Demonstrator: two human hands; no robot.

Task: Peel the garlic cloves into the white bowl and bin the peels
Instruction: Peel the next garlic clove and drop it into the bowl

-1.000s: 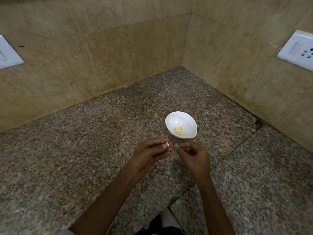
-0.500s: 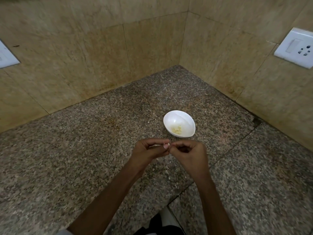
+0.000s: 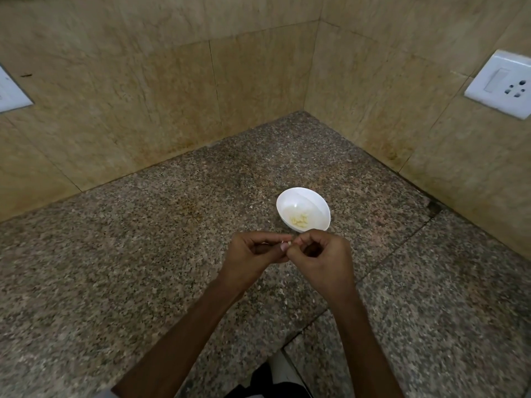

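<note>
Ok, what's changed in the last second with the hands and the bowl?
The right hand moved left, closing the gap, and now pinches the garlic clove that the left hand already held. The white bowl and the peeled cloves in it stayed put.

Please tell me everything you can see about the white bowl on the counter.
The small white bowl, smooth and glossy, stands upright on the speckled brown granite counter near the wall corner. It holds a small heap of pale yellow peeled garlic pieces. The right hand hides part of its near rim.
</note>
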